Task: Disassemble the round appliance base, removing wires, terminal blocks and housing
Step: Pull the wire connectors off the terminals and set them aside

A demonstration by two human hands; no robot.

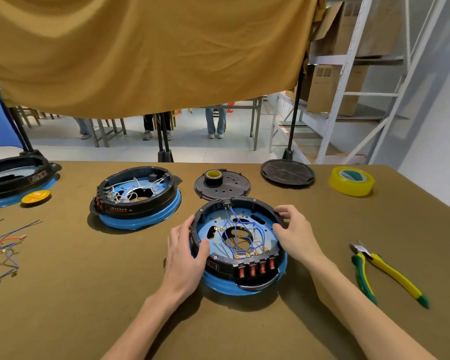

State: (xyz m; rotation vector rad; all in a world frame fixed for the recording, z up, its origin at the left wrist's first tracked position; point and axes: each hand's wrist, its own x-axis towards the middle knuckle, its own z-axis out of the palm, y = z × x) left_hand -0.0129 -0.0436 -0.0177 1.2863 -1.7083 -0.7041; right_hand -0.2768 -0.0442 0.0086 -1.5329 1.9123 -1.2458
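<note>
A round appliance base [240, 283] with a black housing ring on a blue rim lies in front of me, open side up. Blue wires [240, 233] cross its blue inner plate and run to brass terminals behind several red rocker switches [257, 268] at the near side. My left hand [186, 255] grips the ring's left edge, thumb inside. On the right edge rests my right hand [295, 229], its fingers curled over the rim.
A second open base with white wires [137, 197] lies to the left, a third [16, 181] at the far left. Two black covers [222, 187] [287, 174], black tape, yellow tape rolls [351, 181] [35, 197], loose wires [3, 246] and yellow-green cutters [385, 271] lie around.
</note>
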